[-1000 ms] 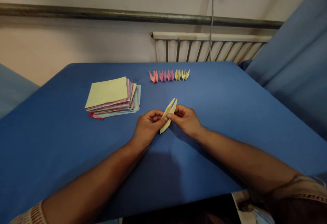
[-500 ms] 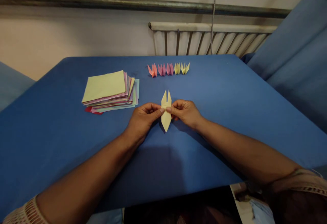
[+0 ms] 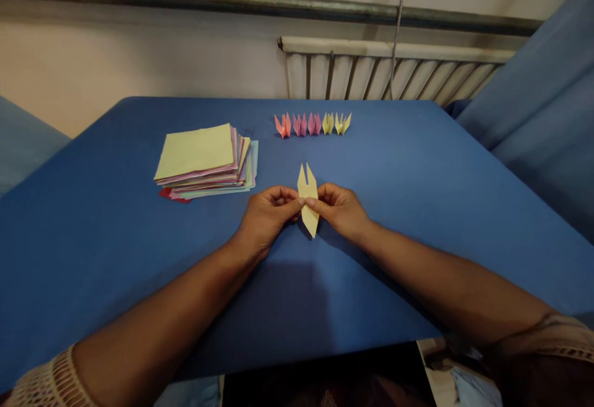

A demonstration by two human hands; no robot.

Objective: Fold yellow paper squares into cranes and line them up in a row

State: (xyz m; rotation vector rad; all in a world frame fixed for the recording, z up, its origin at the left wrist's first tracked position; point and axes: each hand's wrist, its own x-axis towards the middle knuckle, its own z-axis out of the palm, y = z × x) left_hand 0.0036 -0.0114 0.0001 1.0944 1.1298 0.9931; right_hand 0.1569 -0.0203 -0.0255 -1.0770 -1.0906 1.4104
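A pale yellow piece of folded origami paper (image 3: 310, 218) is held above the blue table, its two narrow points facing away from me and its broad point facing me. My left hand (image 3: 271, 212) pinches its left edge, with the thumb on top. From the other side, my right hand (image 3: 341, 208) grips the right edge, its thumb almost meeting the left one at the middle of the paper. The fingers beneath the paper are partly hidden.
A row of small folded paper cranes (image 3: 314, 124), orange, pink and yellow, stands toward the back of the blue table (image 3: 417, 209). To the left lies a thick stack of coloured paper sheets (image 3: 195, 152). A radiator (image 3: 362, 67) and a wall pipe (image 3: 223, 8) are behind.
The folded paper has tilted slightly, its near point swinging to the right. Both hands keep their pinch on it. The whole view has shifted a little.
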